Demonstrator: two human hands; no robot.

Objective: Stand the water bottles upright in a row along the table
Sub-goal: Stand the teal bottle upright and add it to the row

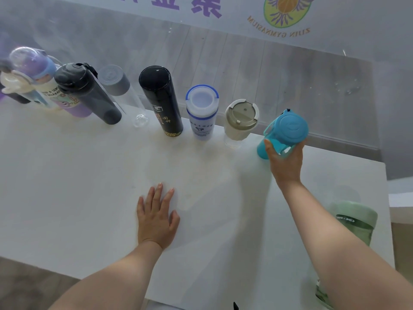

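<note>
Several bottles stand upright in a row along the far edge of the white table [89,186]: a purple bottle [40,74], a dark grey bottle [87,92], a clear bottle with a grey cap [120,90], a black flask [159,99], a white bottle with a blue rim [202,110] and a beige-lidded cup [240,121]. My right hand [286,162] grips a teal bottle [288,130] at the right end of the row, its base at the table. My left hand [156,218] lies flat on the table, fingers spread. A green bottle [355,222] lies near the right edge, partly behind my right forearm.
The row stands close to the table's far edge, with grey floor [268,70] beyond. The table's right edge runs just past the green bottle. A white wall panel with purple lettering and a round logo [288,10] is at the top.
</note>
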